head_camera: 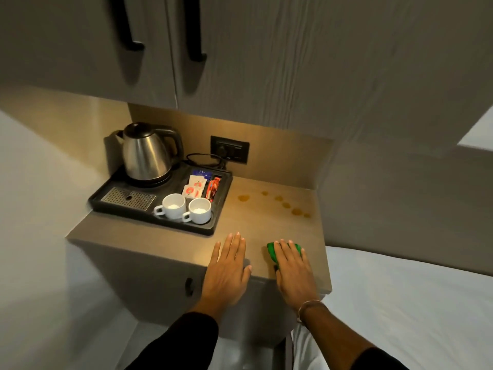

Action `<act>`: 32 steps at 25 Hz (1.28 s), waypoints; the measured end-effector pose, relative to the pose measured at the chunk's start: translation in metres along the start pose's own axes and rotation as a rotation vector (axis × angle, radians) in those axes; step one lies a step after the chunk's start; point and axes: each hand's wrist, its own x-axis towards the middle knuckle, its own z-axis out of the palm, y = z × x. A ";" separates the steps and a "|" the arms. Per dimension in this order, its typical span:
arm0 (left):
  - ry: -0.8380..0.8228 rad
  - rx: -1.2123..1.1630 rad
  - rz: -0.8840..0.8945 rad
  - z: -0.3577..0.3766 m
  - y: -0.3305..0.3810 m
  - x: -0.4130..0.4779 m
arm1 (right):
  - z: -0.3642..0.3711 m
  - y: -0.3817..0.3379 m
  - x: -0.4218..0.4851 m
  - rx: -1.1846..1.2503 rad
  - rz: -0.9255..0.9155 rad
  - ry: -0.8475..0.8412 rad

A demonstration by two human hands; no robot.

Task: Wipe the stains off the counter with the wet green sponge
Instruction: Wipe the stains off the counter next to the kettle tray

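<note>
Several brown stains (pixel 286 204) dot the back right part of the wooden counter (pixel 253 222), with one larger stain (pixel 243 198) near the tray. The green sponge (pixel 271 251) lies near the counter's front edge. My right hand (pixel 292 271) rests flat on top of it, fingers stretched out, covering most of it. My left hand (pixel 228 268) lies flat on the counter to the left of the sponge, fingers together, holding nothing. The stains are well beyond both hands.
A black tray (pixel 213 228) on the counter's left holds a steel kettle (pixel 146 153), two white cups (pixel 184 209) and sachets (pixel 194 188). A wall socket (pixel 230 149) with a cord is behind. Cabinets hang above. A white bed (pixel 413 303) lies right.
</note>
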 end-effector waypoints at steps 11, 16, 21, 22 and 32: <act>-0.094 -0.057 -0.009 0.045 -0.016 0.103 | 0.028 0.060 0.078 0.044 0.132 -0.195; -0.012 -0.081 -0.019 0.052 -0.019 0.104 | 0.048 0.055 0.081 0.055 0.168 -0.055; 0.035 -0.095 -0.009 0.064 -0.021 0.103 | 0.041 0.105 0.059 0.012 -0.041 -0.097; 0.041 -0.099 -0.007 0.066 -0.023 0.104 | 0.036 0.116 0.069 0.049 -0.026 -0.078; 0.079 -0.144 -0.009 0.072 -0.026 0.105 | 0.028 0.166 0.136 0.171 -0.111 -0.099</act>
